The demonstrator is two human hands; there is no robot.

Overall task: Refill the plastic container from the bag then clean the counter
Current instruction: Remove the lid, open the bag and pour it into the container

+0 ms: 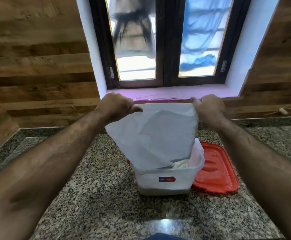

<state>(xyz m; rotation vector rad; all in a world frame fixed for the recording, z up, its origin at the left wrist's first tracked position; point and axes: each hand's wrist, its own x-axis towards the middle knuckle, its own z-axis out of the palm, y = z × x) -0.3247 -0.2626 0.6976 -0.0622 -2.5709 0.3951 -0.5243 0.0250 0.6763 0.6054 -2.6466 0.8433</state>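
A translucent white plastic bag (pixel 155 134) hangs upside down over a clear plastic container (pixel 165 181) on the granite counter. My left hand (pixel 117 104) pinches the bag's upper left corner and my right hand (pixel 208 106) pinches its upper right corner, both held up near the window sill. The bag's lower end sits inside the container's mouth. Pale grains (pixel 181 164) show inside the container beside the bag's edge. A small red and blue label marks the container's front wall.
A red lid (pixel 215 170) lies flat on the counter, partly under and to the right of the container. The speckled granite counter (pixel 96 196) spreads around. A wooden wall and a window with a pink sill (pixel 167 94) stand behind.
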